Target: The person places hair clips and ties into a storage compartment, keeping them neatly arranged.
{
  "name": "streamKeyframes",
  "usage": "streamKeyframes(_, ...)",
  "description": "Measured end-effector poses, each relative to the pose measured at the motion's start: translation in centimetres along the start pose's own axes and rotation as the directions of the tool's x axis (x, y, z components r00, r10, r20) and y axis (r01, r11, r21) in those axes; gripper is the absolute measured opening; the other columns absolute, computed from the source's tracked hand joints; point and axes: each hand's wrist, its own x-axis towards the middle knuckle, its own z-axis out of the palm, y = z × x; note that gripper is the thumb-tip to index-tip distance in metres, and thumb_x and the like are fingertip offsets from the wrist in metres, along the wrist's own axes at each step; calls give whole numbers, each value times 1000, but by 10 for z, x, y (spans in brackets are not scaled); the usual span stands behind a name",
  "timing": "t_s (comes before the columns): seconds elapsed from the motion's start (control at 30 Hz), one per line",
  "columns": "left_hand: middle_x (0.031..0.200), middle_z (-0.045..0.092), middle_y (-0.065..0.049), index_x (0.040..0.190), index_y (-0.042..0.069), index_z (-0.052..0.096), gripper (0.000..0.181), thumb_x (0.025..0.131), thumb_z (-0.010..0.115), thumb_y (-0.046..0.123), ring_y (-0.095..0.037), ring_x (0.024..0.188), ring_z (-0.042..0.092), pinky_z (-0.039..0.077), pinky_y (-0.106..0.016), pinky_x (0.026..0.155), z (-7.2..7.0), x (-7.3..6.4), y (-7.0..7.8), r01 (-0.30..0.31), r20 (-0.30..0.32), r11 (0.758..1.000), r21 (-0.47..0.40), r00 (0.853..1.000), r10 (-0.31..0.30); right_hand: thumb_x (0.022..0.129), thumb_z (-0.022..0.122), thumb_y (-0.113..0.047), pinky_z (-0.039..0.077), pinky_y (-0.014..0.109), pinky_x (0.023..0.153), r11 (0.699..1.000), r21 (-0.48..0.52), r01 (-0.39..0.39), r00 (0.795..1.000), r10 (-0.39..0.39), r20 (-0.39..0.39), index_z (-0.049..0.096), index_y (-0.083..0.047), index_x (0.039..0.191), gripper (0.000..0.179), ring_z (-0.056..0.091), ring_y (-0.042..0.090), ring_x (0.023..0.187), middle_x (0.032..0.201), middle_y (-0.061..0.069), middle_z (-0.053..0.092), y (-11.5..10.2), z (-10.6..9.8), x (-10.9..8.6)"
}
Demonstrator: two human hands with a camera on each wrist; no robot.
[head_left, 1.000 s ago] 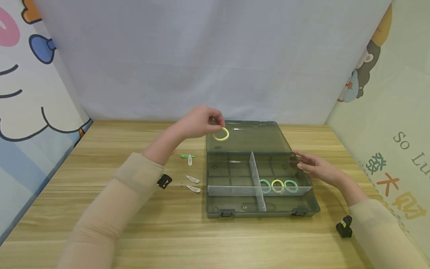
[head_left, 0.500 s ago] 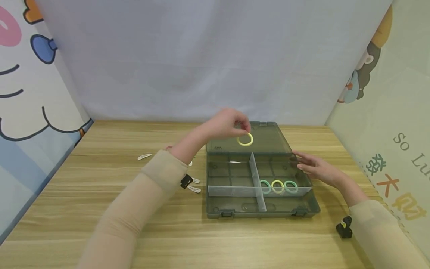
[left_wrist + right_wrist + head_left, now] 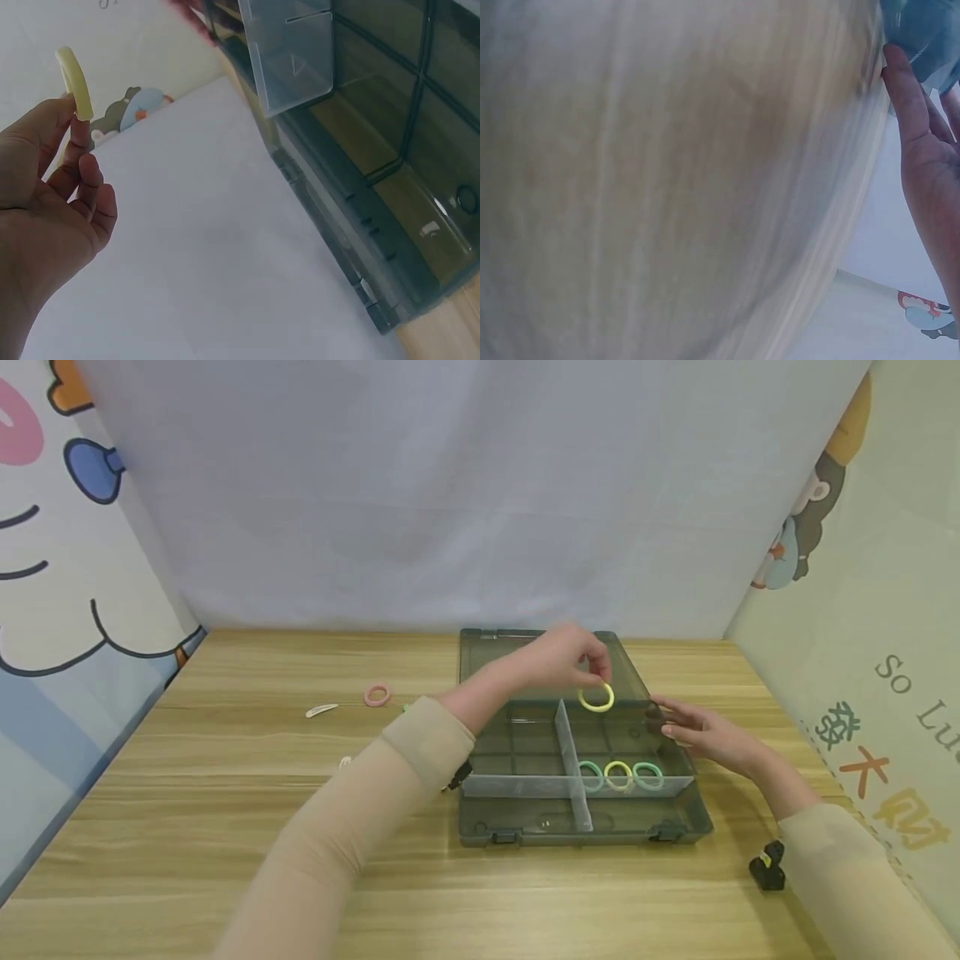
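My left hand [image 3: 562, 657] pinches a yellow hair tie [image 3: 597, 710] between thumb and fingertips, above the back of the right-hand section of a grey see-through box [image 3: 480, 841]. In the left wrist view the hair tie [image 3: 81, 82] stands up from the fingertips, seen nearly edge-on. Beside the front divider [image 3: 517, 787], two green hair ties [image 3: 648, 765] and another yellow hair tie [image 3: 619, 764] stand in a row. My right hand [image 3: 708, 739] touches the box's right side, fingers extended; the right wrist view shows its fingertips at the box edge.
The box's lid [image 3: 487, 652] lies folded back behind it. Left of the box are a pink hair tie [image 3: 367, 697] and a white hair clip [image 3: 322, 711]. My left sleeve [image 3: 375, 785] covers other clips. A small black device [image 3: 767, 868] sits beside my right cuff.
My left hand has carried the yellow hair tie rightward, from over the lid's left side to the right-hand section. The pink hair tie has come into sight. My right hand stays put.
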Motion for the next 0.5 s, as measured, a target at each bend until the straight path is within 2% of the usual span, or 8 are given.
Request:
streamKeyframes(0.03, 87, 69, 2, 89, 12, 70, 8, 90, 62, 13, -8, 78, 58, 43, -22, 81, 3, 3, 1, 3, 12, 1000, 5, 1000, -3, 100, 45, -31, 26, 69, 99, 1000, 2, -1, 1000, 1, 1, 13, -14, 152, 64, 16, 49, 137, 154, 26, 10, 0, 0, 0)
streamKeyframes(0.2, 90, 68, 5, 92, 16, 70, 6, 91, 64, 19, -6, 82, 58, 42, -25, 87, 19, 14, 1, 35, 64, 999, 35, 997, -37, 100, 45, -31, 26, 68, 99, 1000, 7, -1, 1000, 1, 8, 13, -15, 152, 64, 14, 49, 138, 154, 26, 10, -1, 0, 1)
streamKeyframes(0.23, 91, 68, 5, 92, 16, 70, 6, 91, 64, 19, -6, 83, 58, 42, -24, 88, 22, 15, 0, 36, 71, 998, 42, 997, -39, 100, 45, -31, 26, 68, 99, 1000, 8, -2, 1000, 2, 8, 13, -15, 152, 63, 14, 49, 138, 154, 26, 9, -1, 0, 1)
streamKeyframes(0.27, 91, 68, 6, 93, 16, 70, 7, 91, 64, 20, -6, 84, 57, 43, -23, 81, 25, 17, 0, 34, 81, 998, 45, 996, -38, 100, 45, -31, 27, 68, 99, 1000, 8, -2, 1000, 2, 8, 13, -15, 152, 63, 13, 49, 138, 154, 27, 9, -1, 0, 0)
streamKeyframes(0.5, 91, 67, 8, 93, 17, 69, 8, 91, 64, 22, -4, 84, 56, 41, -22, 80, 47, 23, -10, 3, 151, 998, 65, 988, -12, 101, 45, -30, 25, 69, 99, 1000, 15, -4, 1000, 3, 10, 12, -14, 153, 63, 11, 50, 138, 154, 27, 8, -2, 0, 0)
